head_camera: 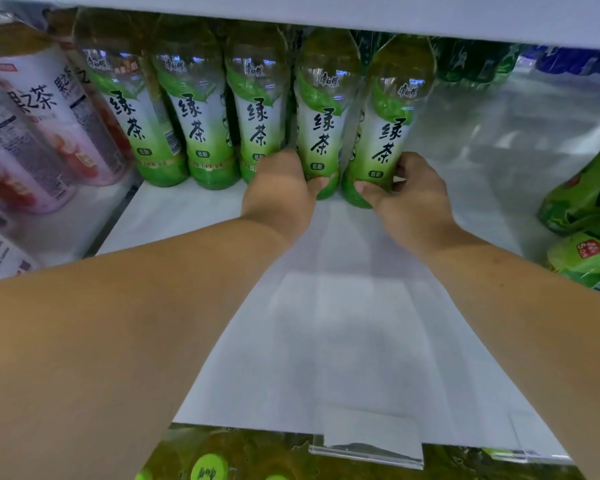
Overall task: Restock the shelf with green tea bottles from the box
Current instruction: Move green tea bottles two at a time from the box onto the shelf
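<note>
Bottles: fourth bottle (321,133) and fifth bottle (388,136) stand upright at the back, labels forward, extending the row.
Left hand: your left hand (279,194) curls round the fourth bottle's base, thumb in front.
Right hand: your right hand (413,195) grips the fifth bottle's base; low holds steady them.
Row: three shelved bottles (194,116) just left.
Shelf: white shelf (326,323) carries them all.
Below: green caps (208,469), possibly the box; blurred.
</note>
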Demonstrator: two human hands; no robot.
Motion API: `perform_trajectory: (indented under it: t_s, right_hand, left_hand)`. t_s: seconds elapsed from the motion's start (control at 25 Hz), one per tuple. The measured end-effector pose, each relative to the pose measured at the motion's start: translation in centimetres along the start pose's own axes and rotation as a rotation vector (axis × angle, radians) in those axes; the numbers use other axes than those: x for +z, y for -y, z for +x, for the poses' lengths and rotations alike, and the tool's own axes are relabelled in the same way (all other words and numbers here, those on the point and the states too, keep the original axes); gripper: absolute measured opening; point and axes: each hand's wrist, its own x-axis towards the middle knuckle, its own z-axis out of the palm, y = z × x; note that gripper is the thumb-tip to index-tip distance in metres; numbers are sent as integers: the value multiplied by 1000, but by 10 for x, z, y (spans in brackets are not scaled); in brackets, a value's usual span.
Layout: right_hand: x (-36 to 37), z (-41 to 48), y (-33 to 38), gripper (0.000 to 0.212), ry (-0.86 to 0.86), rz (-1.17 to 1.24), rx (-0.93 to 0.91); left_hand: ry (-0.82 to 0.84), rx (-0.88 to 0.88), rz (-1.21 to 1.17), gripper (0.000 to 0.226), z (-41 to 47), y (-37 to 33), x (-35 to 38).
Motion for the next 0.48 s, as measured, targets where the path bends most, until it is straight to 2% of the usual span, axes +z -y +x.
perform_trajectory:
  t_s: [0.36,0.48]
  right_hand:
    - [15,8,-11,40,-20,129,57]
    - [15,4,-10,44,-28,76,48]
  left_hand:
    - [6,-36,51,39,11,-4,-2]
    - [9,-30,76,39,10,-3,-1]
